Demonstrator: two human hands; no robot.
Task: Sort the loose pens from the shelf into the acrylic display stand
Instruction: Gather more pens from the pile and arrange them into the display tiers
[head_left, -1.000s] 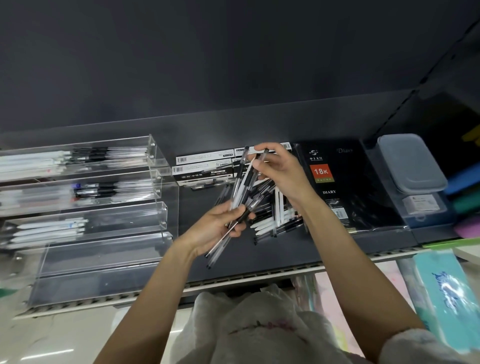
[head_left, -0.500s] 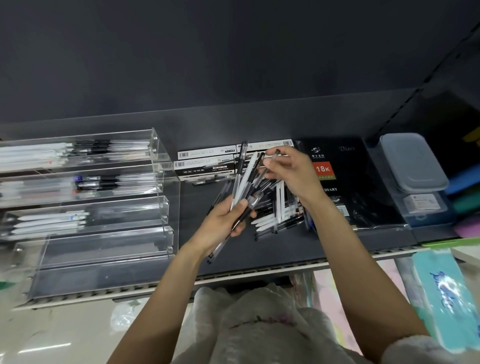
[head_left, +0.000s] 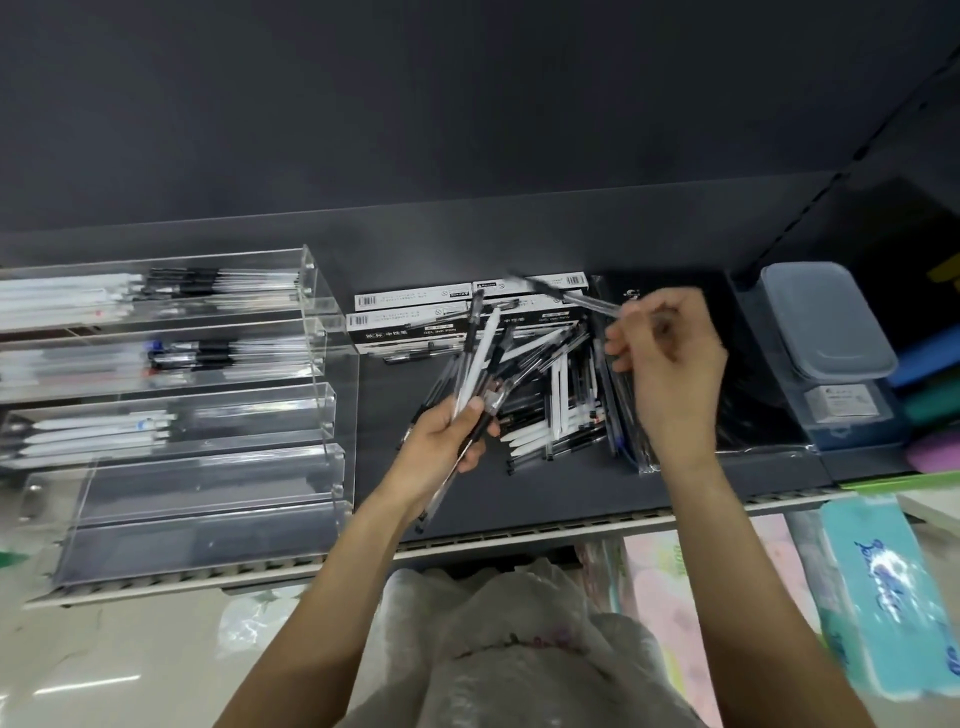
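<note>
Pens, loose, heaped mid-frame on the dark shelf, one bunch already gathered in a fist.

Loose pens (head_left: 550, 410) lie in a crossed pile at the centre of the shelf (head_left: 519, 499), in front of the boxed gel pens (head_left: 415, 317). The left hand (head_left: 447, 441) grips a fanned bunch of pens (head_left: 478, 374), fingers curled round the barrels. The right hand (head_left: 670, 374), right of centre, pinches a single pen (head_left: 571, 296) at its fingertips, blurred with motion. The acrylic display stand (head_left: 171, 405) sits at the left of the frame, its upper three tiers part-filled, the lower ones apparently bare. Risk, as I judge it: the bunch splays unevenly, so adding another pen could loosen the grip and let some slide out; mixed types could also land in one tier.
</note>
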